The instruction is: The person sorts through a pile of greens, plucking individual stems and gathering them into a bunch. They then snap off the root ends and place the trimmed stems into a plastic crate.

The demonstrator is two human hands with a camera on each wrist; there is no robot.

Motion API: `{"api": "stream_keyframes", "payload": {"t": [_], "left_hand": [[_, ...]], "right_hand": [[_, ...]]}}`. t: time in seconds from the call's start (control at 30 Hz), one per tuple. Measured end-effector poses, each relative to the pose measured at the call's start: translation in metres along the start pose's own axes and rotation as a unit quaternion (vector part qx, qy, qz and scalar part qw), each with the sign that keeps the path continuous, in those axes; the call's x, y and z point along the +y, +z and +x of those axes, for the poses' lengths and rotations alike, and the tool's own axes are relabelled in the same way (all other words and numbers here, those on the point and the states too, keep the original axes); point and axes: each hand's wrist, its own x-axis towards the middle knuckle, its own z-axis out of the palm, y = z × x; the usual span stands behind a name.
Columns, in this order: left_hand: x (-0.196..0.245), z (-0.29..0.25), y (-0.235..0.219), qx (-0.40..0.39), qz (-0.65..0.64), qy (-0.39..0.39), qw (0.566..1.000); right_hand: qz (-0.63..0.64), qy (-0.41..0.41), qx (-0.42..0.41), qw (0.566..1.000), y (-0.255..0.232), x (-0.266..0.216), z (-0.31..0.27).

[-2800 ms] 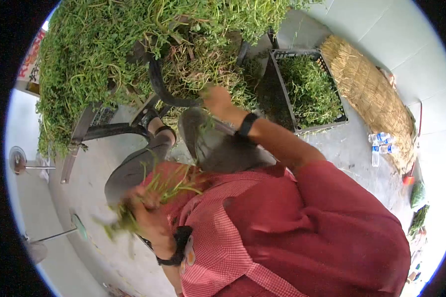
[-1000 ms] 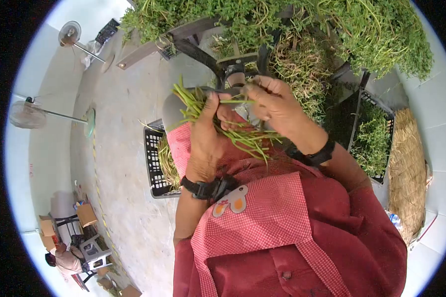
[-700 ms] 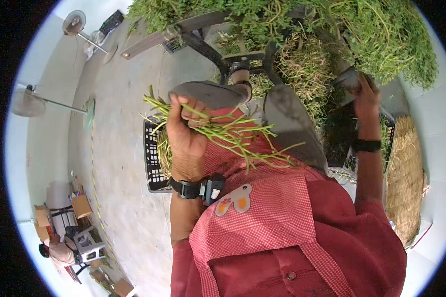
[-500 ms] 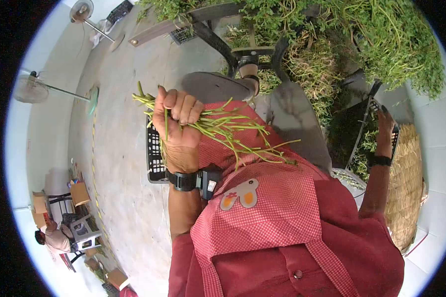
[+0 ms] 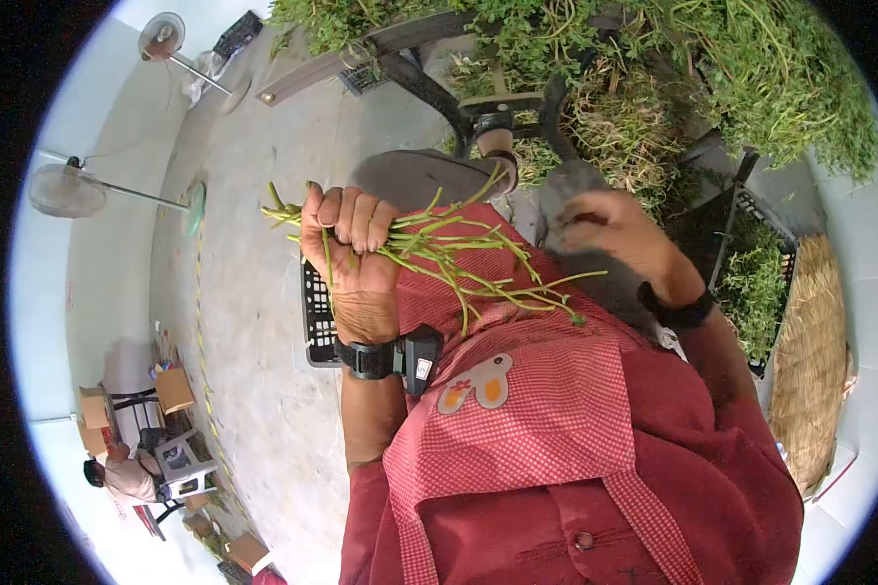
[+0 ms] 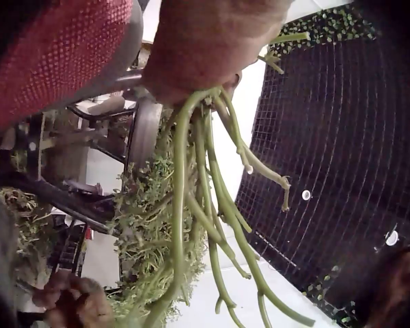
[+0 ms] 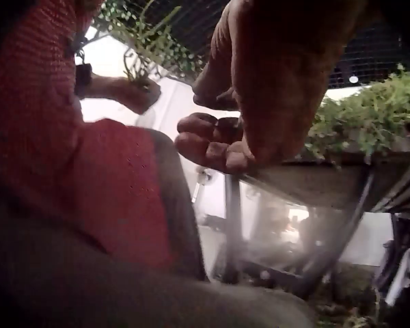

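Grips a bundle of thin green forked stems point(image 5: 447, 263) in the clenched left hand point(image 5: 349, 222), over the red checked cloth apron point(image 5: 527, 419). Runs crosswise to the body, pointing short ends left, fanning longer ends right. Holds the right hand point(image 5: 632, 240) released, with fingers loosely curled.

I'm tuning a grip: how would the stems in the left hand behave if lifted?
The stems are probably fairly stiff: they jut from the left hand with little droop. Forked, splayed ends may snag; thin ones might snap.
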Motion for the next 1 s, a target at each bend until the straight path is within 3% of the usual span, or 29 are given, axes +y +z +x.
{"api": "stream_keyframes", "payload": {"t": [0.03, 0.1, 0.23, 0.3, 0.53, 0.57, 0.6, 0.67, 0.73, 0.77, 0.83, 0.87, 0.93, 1.0], "left_hand": [[0.000, 0.001, -0.001, 0.010, -0.002, -0.002, 1.000], [-0.002, 0.002, -0.004, -0.001, -0.004, -0.006, 1.000], [-0.006, 0.000, -0.005, 0.000, -0.015, -0.016, 1.000], [-0.007, -0.001, -0.007, 0.004, -0.021, -0.018, 1.000], [-0.009, -0.001, -0.010, 0.027, -0.001, -0.011, 1.000], [-0.008, -0.001, -0.010, 0.049, 0.007, -0.002, 0.999], [-0.005, 0.000, -0.010, 0.045, 0.015, 0.007, 0.999], [0.003, -0.002, -0.008, 0.044, 0.069, 0.016, 0.996], [0.006, -0.003, 0.002, 0.035, 0.083, 0.031, 0.995], [0.005, -0.003, 0.005, 0.031, 0.106, 0.030, 0.993], [0.002, -0.005, 0.005, 0.015, 0.135, 0.012, 0.991], [0.000, -0.004, 0.005, 0.010, 0.135, 0.015, 0.991], [-0.006, -0.005, 0.005, 0.019, 0.181, 0.015, 0.983], [-0.009, -0.005, 0.009, 0.026, 0.169, 0.007, 0.985]], "right_hand": [[-0.001, -0.001, 0.002, 1.000, 0.012, -0.005, 0.005], [0.079, -0.032, -0.077, 0.993, 0.028, -0.012, 0.013], [0.032, -0.084, -0.133, 0.987, 0.041, 0.015, 0.041], [0.151, -0.090, -0.171, 0.970, 0.046, 0.019, 0.044], [0.185, -0.004, -0.086, 0.979, 0.058, -0.005, 0.025], [0.061, -0.106, -0.078, 0.989, 0.051, -0.001, 0.021], [-0.063, -0.213, -0.073, 0.972, 0.044, 0.000, 0.021], [-0.258, -0.212, -0.083, 0.939, 0.027, 0.009, 0.029], [-0.063, -0.032, -0.008, 0.997, 0.025, 0.014, 0.015], [-0.068, -0.041, -0.015, 0.997, 0.015, 0.022, 0.012], [0.031, 0.031, 0.079, 0.996, -0.004, 0.039, 0.007], [0.028, 0.026, 0.078, 0.996, -0.007, 0.041, 0.005], [0.190, 0.042, 0.152, 0.969, -0.013, 0.044, -0.001], [0.211, 0.039, 0.122, 0.969, -0.022, 0.051, -0.003]]}}
